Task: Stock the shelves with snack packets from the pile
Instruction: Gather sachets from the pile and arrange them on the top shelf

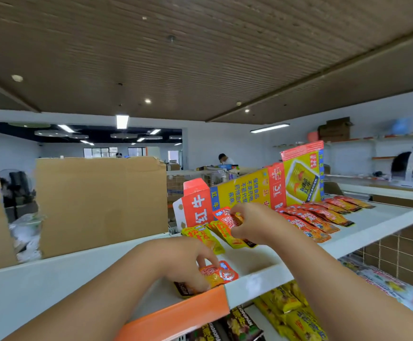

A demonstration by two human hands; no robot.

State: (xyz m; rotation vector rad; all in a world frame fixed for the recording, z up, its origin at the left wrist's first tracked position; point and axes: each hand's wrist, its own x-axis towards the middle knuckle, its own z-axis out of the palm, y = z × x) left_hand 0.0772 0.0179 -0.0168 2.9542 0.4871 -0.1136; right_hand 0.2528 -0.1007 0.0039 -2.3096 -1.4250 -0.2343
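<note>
The right hand (254, 222) pinches a red packet (226, 219) between thumb and curled fingertips. The left hand (185, 259) curls its fingers, held close together, over an orange packet (221, 274) at the front lip of the white shelf (373, 222). Between the two hands lie yellow packets (205, 236). Right of the pinching fingers, a packet row (318, 217) overlaps along the shelf. Just behind those fingers stands a printed carton (249, 188).
</note>
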